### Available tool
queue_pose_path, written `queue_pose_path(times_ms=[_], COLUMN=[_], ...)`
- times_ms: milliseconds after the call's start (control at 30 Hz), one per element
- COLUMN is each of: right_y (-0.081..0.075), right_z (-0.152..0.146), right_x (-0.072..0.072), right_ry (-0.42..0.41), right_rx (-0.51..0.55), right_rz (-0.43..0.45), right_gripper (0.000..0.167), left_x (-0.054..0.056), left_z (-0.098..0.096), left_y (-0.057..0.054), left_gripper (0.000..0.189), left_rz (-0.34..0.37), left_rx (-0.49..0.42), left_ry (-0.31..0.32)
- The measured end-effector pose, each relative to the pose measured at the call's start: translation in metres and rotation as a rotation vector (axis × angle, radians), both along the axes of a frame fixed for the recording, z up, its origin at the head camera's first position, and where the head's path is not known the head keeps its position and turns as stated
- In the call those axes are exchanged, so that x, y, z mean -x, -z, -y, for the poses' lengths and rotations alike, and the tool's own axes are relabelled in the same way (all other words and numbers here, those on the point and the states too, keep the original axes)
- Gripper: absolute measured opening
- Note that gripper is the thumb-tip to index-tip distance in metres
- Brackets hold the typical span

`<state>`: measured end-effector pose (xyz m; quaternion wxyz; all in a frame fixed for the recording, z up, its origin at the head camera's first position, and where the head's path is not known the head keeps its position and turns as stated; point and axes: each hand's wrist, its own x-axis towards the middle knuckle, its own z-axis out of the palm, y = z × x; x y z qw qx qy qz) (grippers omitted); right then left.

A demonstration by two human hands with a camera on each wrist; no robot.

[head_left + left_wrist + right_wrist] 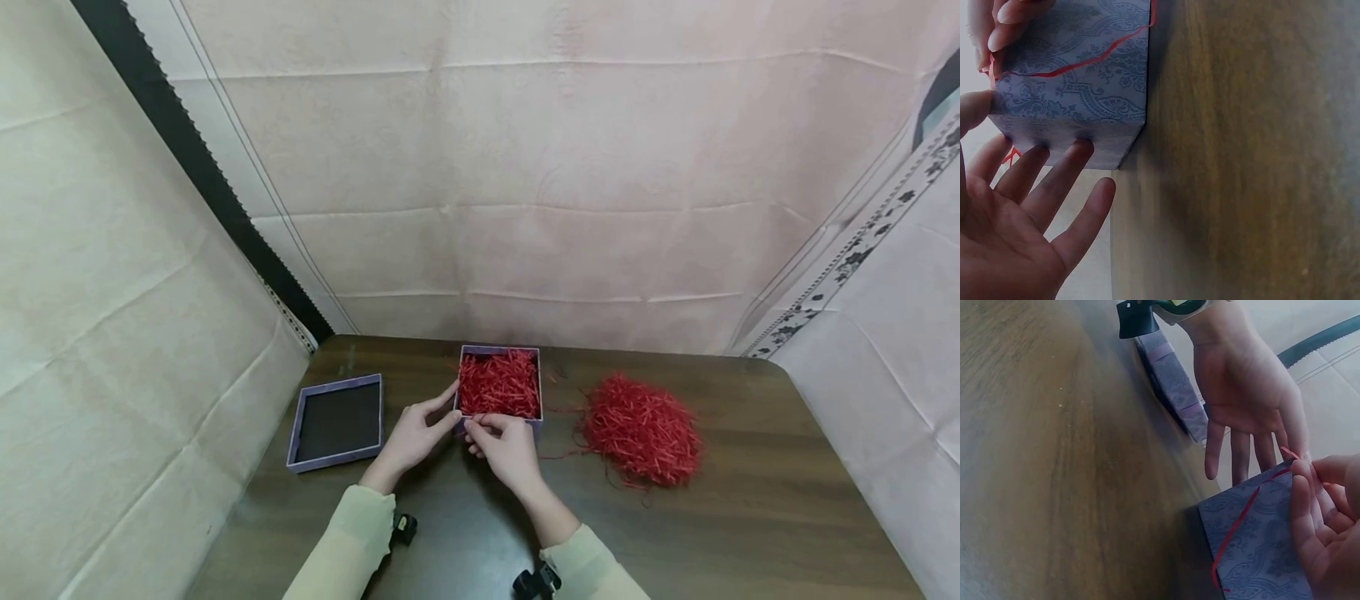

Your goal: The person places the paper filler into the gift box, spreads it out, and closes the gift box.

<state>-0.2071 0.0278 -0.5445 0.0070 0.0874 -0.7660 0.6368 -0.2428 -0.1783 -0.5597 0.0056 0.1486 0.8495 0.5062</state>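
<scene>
Right hand [506, 450] is pinching 1 stray strand [1094, 60]; left hand [412, 433], fingers spread, is touching box [1116, 94]. Shreds [498, 387] are largely filling it; lid [337, 423] and pile [641, 429] are lying outside.

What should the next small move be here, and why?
Probably the right hand should tuck the loose red strand into the box with the other red shreds: the strand hangs down outside the box, the right hand appears to pinch it near the top, and the left hand touches the box's side.
</scene>
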Motion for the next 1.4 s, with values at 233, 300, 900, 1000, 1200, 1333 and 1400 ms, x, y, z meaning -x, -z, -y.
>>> queue_pose_path(times_ms=[233, 300, 900, 1000, 1200, 1333, 1400], right_y=[-0.011, -0.017, -0.064, -0.065, -0.068, -0.075, -0.079], right_z=[-0.003, -0.006, -0.034, -0.037, -0.043, -0.048, -0.053], right_x=[0.004, 0.007, 0.057, 0.061, 0.063, 0.059, 0.057], right_ry=[-0.026, -0.037, -0.142, -0.133, -0.141, -0.145, -0.129], right_rx=[0.041, 0.032, -0.437, -0.480, -0.459, -0.397, -0.374], right_rz=[0.015, 0.016, -0.013, 0.015, 0.010, -0.014, -0.023], right_gripper=[0.020, 0.021, 0.035, 0.034, 0.031, 0.033, 0.033], left_x=[-0.001, -0.001, -0.003, -0.004, -0.007, -0.006, -0.004], left_z=[-0.001, -0.001, 0.000, 0.000, 0.000, 0.000, 0.000], left_y=[-0.001, -0.001, -0.002, -0.002, -0.003, -0.003, -0.002], left_gripper=[0.055, 0.055, 0.057, 0.058, 0.058, 0.058, 0.058], left_rz=[-0.033, -0.035, 0.025, 0.031, 0.041, 0.039, 0.035], left_rx=[-0.020, -0.023, -0.039, -0.038, -0.029, -0.025, -0.024], left_ry=[0.005, 0.009, 0.021, 0.023, 0.020, 0.017, 0.019])
